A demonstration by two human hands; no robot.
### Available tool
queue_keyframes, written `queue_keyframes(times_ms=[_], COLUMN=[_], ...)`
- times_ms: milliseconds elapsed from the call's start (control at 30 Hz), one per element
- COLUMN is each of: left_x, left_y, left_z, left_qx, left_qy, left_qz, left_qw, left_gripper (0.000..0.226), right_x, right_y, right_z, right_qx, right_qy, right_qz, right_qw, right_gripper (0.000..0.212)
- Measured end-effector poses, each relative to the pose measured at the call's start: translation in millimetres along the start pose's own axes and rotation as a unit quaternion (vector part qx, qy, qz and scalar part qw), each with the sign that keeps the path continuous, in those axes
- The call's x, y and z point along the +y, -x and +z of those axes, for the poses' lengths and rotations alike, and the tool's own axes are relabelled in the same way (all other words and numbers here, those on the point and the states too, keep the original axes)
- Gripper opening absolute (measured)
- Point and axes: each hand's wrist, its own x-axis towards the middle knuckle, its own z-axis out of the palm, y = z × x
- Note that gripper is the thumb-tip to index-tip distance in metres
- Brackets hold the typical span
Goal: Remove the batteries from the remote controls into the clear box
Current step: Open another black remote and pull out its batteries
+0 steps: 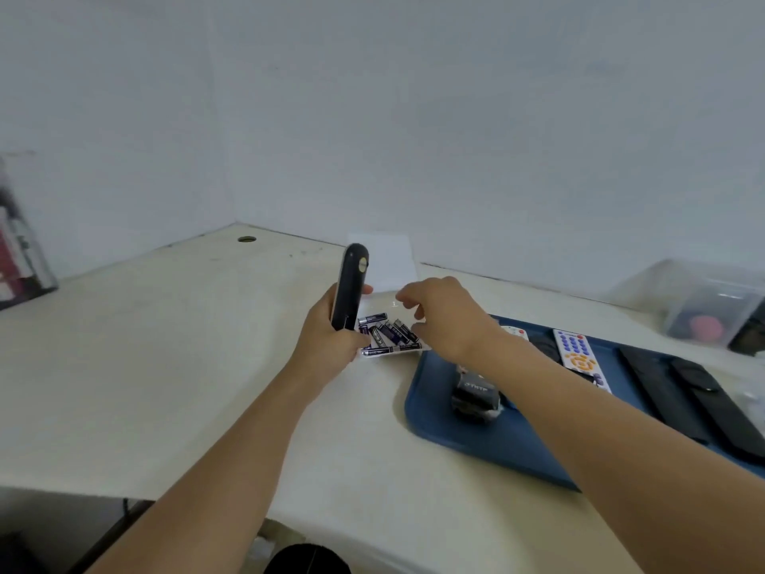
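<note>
My left hand point(327, 333) grips a black remote control point(351, 287) and holds it upright above the table. Just right of it stands the clear box point(385, 263), with several dark purple batteries point(389, 331) lying in its bottom. My right hand point(439, 316) hovers over the box with its fingers loosely curled and apart. I see nothing held in it. The blue tray point(513, 445) to the right carries more remotes: a black one point(476, 395) near its front, a white one with blue and orange buttons point(579, 356), and two long black ones point(695, 403).
The cream table point(186, 366) meets white walls in a corner, with a cable hole point(246, 239) near the back. A clear plastic container point(712, 304) sits at the far right. Blurred items point(20, 250) stand at the left edge.
</note>
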Motion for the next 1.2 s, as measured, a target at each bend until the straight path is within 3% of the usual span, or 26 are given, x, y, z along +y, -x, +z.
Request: queue_keyframes(times_ms=[133,400,600,800,967,1200], left_x=[1.9,2.4,-3.1,-12.5,-14.2,-15.4], left_y=[4.2,6.7,6.0,4.6,4.0,3.5], left_z=[0.3,1.3,-0.4,3.7,4.7,2.5], left_qx=[-0.002,-0.013,-0.033,-0.027,-0.025,-0.036], left_qy=[0.018,0.052,0.053,0.002,0.001,0.009], left_qz=[-0.003,0.007,0.032,0.090,0.093,0.086], left_qw=[1.000,0.999,0.998,0.996,0.995,0.996], left_gripper=[0.069,0.073,0.077,0.079,0.080,0.082], right_x=[-16.2,-26.2,-24.7,0.3,2.7,-0.6], right_y=[-6.7,-12.1,-17.8,-13.1,-14.3,-12.2], right_z=[7.8,17.4,10.5,-5.3,1.6,27.4], right_qx=[-0.043,-0.023,-0.036,-0.030,-0.021,0.013], right_qy=[0.067,0.019,-0.018,0.090,0.098,0.067], right_qz=[0.002,0.004,0.006,0.032,0.036,0.063], right_qw=[0.997,1.000,0.999,0.995,0.994,0.996], right_gripper=[0.035,0.023,0.040,0.051,0.056,0.041])
